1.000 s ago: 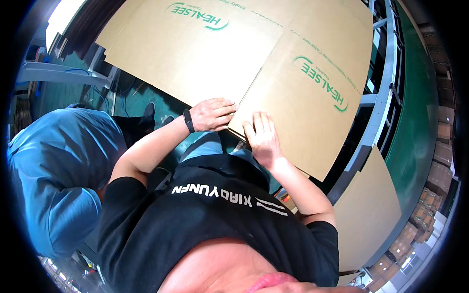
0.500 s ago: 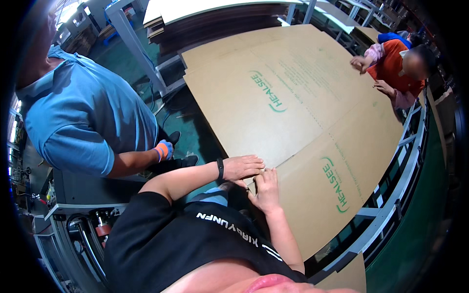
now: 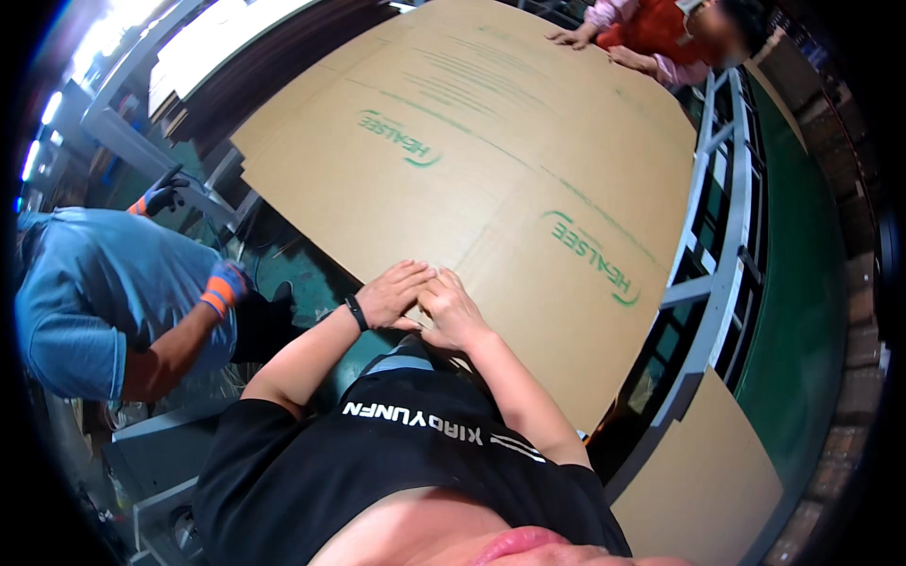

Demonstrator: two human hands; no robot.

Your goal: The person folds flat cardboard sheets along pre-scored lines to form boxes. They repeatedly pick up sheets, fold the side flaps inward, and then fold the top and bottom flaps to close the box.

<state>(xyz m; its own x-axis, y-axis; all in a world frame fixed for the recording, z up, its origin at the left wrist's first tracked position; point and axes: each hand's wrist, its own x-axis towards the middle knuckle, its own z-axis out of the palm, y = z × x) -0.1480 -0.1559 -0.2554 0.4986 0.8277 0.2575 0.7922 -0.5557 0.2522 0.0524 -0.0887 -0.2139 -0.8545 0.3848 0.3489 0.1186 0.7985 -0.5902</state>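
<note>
2 forearms (image 3: 319,345) angled inward, left hand (image 3: 389,295) palm-down, right hand (image 3: 455,311) curled close beside it

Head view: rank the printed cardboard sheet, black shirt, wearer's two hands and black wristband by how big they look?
Cardboard sheet
Black shirt
Left hand and right hand, too alike to rank
Wristband

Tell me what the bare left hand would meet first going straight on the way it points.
Most likely the bare right hand, close beside the bare left hand at the near edge of the flat brown cardboard sheet; whether the two hands touch is unclear.
</note>
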